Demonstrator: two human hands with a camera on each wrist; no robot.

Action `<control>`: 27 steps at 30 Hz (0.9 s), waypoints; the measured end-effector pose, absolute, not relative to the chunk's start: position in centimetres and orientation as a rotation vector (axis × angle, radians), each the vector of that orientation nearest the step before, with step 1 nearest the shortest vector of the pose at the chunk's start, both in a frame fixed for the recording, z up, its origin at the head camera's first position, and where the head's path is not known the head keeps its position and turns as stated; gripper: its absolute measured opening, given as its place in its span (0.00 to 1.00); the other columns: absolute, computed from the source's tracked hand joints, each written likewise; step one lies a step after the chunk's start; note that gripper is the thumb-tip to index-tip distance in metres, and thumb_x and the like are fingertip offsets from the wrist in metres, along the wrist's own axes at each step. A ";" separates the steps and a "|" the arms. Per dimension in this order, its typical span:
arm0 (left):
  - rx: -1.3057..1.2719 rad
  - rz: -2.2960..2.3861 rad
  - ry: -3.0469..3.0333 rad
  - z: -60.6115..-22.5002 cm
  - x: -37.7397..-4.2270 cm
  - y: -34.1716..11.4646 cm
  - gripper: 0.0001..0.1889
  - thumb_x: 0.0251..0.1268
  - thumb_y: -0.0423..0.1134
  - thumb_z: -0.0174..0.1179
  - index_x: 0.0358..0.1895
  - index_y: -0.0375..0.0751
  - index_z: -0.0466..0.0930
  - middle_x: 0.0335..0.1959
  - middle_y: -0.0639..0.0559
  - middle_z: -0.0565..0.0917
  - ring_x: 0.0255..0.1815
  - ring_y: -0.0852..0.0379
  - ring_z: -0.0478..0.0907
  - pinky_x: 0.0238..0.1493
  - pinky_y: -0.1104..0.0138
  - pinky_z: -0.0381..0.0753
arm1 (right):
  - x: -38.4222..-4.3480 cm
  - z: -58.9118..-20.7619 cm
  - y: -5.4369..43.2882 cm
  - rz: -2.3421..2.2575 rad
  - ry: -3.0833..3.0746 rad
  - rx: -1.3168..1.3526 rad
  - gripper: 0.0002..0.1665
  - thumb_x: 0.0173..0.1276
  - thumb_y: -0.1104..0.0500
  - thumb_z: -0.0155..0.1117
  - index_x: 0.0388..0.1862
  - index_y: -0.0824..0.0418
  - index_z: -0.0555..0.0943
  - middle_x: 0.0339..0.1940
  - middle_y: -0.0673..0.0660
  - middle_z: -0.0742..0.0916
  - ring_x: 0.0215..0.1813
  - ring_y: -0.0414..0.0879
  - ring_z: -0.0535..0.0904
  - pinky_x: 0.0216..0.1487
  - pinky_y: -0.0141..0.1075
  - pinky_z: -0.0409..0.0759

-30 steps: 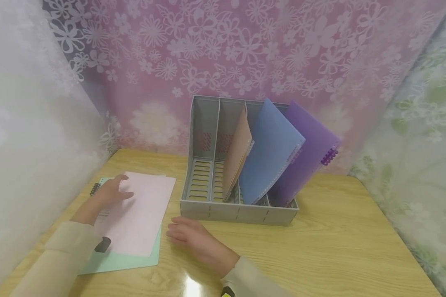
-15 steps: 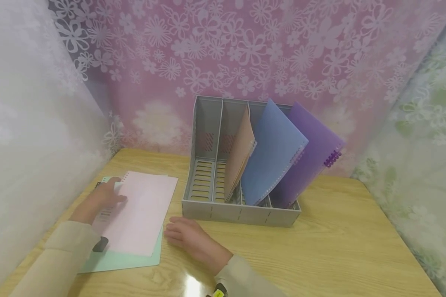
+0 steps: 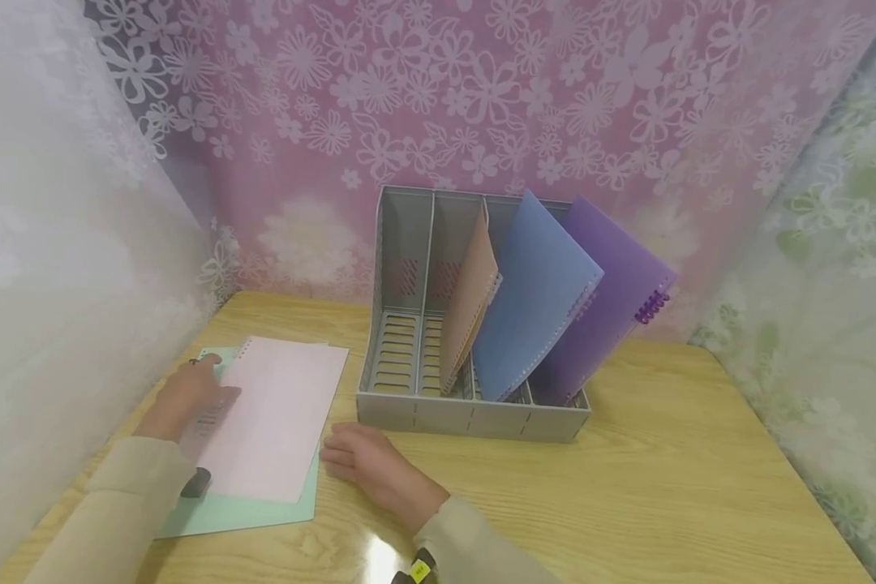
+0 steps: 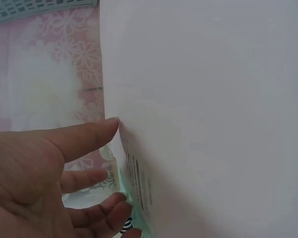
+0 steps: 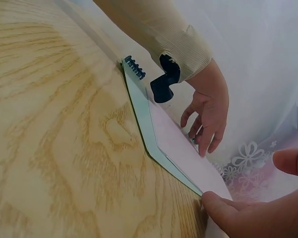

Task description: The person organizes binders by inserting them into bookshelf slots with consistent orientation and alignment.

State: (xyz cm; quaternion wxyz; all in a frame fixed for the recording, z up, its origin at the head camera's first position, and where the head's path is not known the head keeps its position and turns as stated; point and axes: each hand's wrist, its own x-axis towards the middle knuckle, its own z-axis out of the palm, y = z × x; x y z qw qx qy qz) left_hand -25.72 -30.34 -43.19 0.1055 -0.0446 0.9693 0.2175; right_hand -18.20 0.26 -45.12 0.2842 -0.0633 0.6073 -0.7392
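Currently, the left hand and right hand, fingers relaxed, flank the pink sheet atop the mint cover, left of the rack. Apparent step: alignment; next likely requires gripping both edges.

A light wood-grain table with a rounded far right corner carries everything. On its left part a mint-green loose-leaf binder lies flat, its black binding rings toward the left edge. A grey four-compartment file organizer stands upright farther back, near the middle.
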 end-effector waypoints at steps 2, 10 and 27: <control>-0.143 0.634 2.849 -43.2 -25.7 -30.4 0.42 0.66 0.48 0.59 0.68 0.18 0.50 0.62 0.14 0.59 0.61 0.17 0.57 0.57 0.31 0.63 | -18.3 -45.3 0.2 -1.988 1.621 -0.163 0.35 0.74 0.59 0.51 0.72 0.77 0.56 0.67 0.73 0.71 0.66 0.62 0.72 0.66 0.48 0.71; -0.121 0.652 2.814 -43.3 -25.7 -30.1 0.38 0.68 0.49 0.56 0.63 0.14 0.56 0.60 0.17 0.65 0.59 0.21 0.64 0.59 0.35 0.65 | -18.7 -45.6 0.1 -1.994 1.610 -0.181 0.34 0.76 0.58 0.50 0.71 0.78 0.56 0.67 0.72 0.72 0.67 0.62 0.70 0.67 0.48 0.70; -0.050 0.690 2.774 -43.2 -26.0 -31.1 0.33 0.72 0.48 0.52 0.54 0.10 0.63 0.48 0.19 0.74 0.48 0.28 0.74 0.51 0.41 0.75 | -19.2 -45.6 -0.7 -2.170 1.496 -0.075 0.34 0.68 0.64 0.52 0.69 0.79 0.59 0.68 0.74 0.69 0.69 0.65 0.67 0.70 0.50 0.66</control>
